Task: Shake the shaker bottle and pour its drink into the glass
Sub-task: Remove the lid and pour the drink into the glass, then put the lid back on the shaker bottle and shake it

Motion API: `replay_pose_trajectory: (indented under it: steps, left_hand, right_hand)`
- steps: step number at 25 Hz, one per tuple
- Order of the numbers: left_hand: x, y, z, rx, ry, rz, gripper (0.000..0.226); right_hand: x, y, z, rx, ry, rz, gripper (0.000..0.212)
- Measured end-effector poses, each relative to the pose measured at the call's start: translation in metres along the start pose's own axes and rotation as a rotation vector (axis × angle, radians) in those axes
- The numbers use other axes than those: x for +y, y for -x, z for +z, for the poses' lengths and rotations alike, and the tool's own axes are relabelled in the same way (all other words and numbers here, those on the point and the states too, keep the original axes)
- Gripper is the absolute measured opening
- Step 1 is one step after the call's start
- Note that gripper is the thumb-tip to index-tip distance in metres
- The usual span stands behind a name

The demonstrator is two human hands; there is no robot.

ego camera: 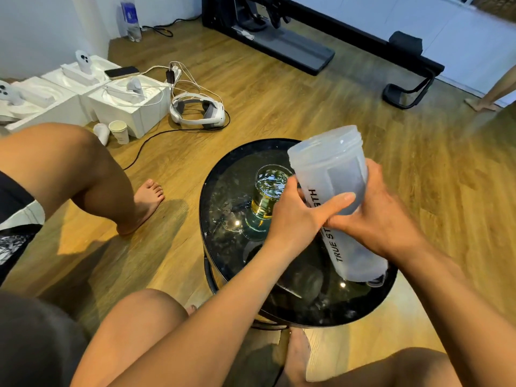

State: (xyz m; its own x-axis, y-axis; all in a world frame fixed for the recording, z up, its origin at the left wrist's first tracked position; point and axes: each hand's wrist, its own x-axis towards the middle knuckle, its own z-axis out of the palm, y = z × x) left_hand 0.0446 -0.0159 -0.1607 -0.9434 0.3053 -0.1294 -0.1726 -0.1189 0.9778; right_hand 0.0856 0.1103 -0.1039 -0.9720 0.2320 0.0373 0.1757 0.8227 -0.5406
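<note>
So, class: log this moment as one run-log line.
stage: after pour | shaker bottle: lidless, tilted, both hands | left hand | right hand | glass: yellow drink, on table

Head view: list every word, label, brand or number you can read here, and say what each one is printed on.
"TRUE ST" and "TH": black vertical print on the shaker bottle; the middle letters are covered by the left hand and right hand.
Blue label on the plastic water bottle by the wall: too small and blurred to read.
Nothing else legible.

Left hand [296, 216] and right hand [382, 216] side by side, fingers curled in grip
</note>
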Motion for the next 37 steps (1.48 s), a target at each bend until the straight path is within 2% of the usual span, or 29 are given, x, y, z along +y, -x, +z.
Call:
replay_pose_trajectory:
  steps: [3,7,13,18,20,23,26,30,34,37]
  left_hand:
    - [0.005,0.001,-0.01,-0.005,-0.28,0.108,0.09]
    - [0.0,0.003,-0.016,-0.036,-0.489,0.222,0.098]
    - [-0.021,0.002,-0.009,-0.09,-0.59,0.257,0.103]
    - [-0.026,0.011,-0.004,-0.077,-0.654,0.279,0.102]
    - [-0.029,0.018,-0.001,-0.056,-0.727,0.238,0.106]
    - [-0.038,0.039,-0.01,-0.021,-0.92,0.015,0.099]
    - [-0.052,0.069,0.002,-0.233,-1.059,-0.127,0.087]
    - [-0.071,0.054,0.064,-0.4,-1.108,0.027,0.102]
    - [-0.094,0.009,0.109,-0.418,-1.129,0.032,0.115]
    - [-0.108,-0.003,0.119,-0.437,-1.217,0.0,0.117]
  right_hand:
    - [0.01,0.008,0.003,-0.008,-0.201,0.018,0.098]
    - [0.026,0.017,0.015,-0.017,-0.239,0.059,0.095]
    - [0.052,0.024,0.03,-0.027,-0.332,0.109,0.099]
    - [0.065,0.029,0.033,-0.044,-0.388,0.056,0.088]
    - [0.076,0.033,0.033,-0.073,-0.344,0.035,0.085]
    - [0.106,0.038,0.028,-0.074,-0.159,0.114,0.091]
    - [0.134,0.045,0.023,-0.082,-0.006,0.183,0.094]
    - [0.152,0.044,0.032,-0.121,0.137,0.211,0.102]
    - [0.17,0.028,0.046,-0.207,0.206,0.296,0.112]
    - [0.174,0.015,0.054,-0.261,0.287,0.33,0.125]
